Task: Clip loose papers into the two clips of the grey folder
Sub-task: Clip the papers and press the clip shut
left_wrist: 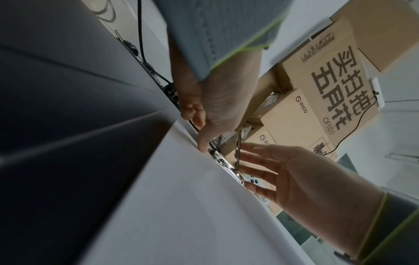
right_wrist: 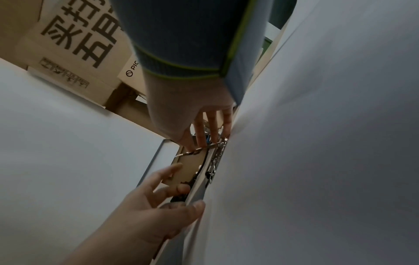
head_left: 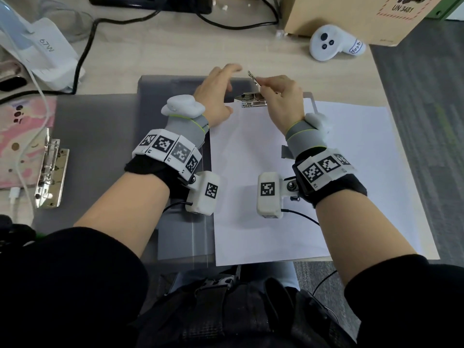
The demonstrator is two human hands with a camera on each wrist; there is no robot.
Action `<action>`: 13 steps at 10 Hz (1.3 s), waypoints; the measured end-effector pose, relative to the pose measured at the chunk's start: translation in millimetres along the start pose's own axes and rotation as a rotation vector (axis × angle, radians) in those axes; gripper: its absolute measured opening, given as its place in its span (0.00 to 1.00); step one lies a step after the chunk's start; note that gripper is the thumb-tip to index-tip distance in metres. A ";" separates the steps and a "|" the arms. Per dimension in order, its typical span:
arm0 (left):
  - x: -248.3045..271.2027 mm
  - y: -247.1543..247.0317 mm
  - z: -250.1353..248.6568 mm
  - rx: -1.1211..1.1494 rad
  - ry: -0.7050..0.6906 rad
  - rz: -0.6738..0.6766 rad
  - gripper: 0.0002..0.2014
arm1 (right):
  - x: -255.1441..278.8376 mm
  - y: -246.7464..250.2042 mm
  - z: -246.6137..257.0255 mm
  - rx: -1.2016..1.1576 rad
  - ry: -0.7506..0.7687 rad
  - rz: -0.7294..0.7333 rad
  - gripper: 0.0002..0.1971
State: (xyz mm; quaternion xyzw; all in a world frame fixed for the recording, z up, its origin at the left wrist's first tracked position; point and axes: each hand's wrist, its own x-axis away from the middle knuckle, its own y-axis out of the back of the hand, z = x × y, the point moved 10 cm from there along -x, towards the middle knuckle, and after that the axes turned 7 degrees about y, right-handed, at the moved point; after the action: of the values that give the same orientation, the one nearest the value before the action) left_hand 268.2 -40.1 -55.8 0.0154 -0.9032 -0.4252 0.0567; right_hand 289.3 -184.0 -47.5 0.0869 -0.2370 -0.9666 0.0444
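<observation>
The grey folder point(head_left: 100, 151) lies open on the desk with a white sheet of paper point(head_left: 288, 197) on its right half. At the sheet's top edge sits a metal clip point(head_left: 251, 101) with its lever point(head_left: 253, 77) raised. My right hand point(head_left: 262, 87) pinches that lever between thumb and fingers; the right wrist view shows its fingertips point(right_wrist: 197, 143) on the lever point(right_wrist: 192, 152). My left hand point(head_left: 226, 89) hovers left of the clip, fingers spread, thumb point(left_wrist: 201, 148) touching the paper point(left_wrist: 181, 206) near its top corner. A second metal clip point(head_left: 50, 172) lies at the folder's left edge.
A pink cover point(head_left: 22, 136) lies left of the folder. Behind it stand a white charger point(head_left: 52, 54) with black cables point(head_left: 85, 51), a white controller point(head_left: 334, 43) and a cardboard box point(head_left: 351, 16). The desk ends at the right, beside grey carpet point(head_left: 426, 109).
</observation>
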 end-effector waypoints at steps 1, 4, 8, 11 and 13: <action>1.8 -6.1 -16.3 -0.096 -0.115 0.068 0.48 | -2.1 -0.3 -2.5 0.054 0.019 0.037 0.16; -6.7 17.0 -43.4 -0.222 -0.166 -0.162 0.15 | 1.2 -0.6 -16.8 0.157 -0.014 0.101 0.17; -32.2 5.6 9.0 0.346 0.408 0.014 0.12 | 8.3 -7.2 -26.8 0.225 -0.021 0.194 0.25; -23.5 -4.5 38.2 0.232 0.554 0.074 0.15 | 10.3 -9.6 -30.7 0.210 -0.059 0.144 0.26; -19.5 -3.2 27.8 0.117 0.427 0.051 0.15 | 10.8 -10.5 -31.0 0.238 -0.050 0.153 0.25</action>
State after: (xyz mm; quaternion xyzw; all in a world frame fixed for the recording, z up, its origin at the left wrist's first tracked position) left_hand 284.3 -19.4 -77.6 0.0856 -0.8939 -0.3576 0.2563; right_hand 284.1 -190.1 -81.0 0.0493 -0.3569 -0.9273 0.1014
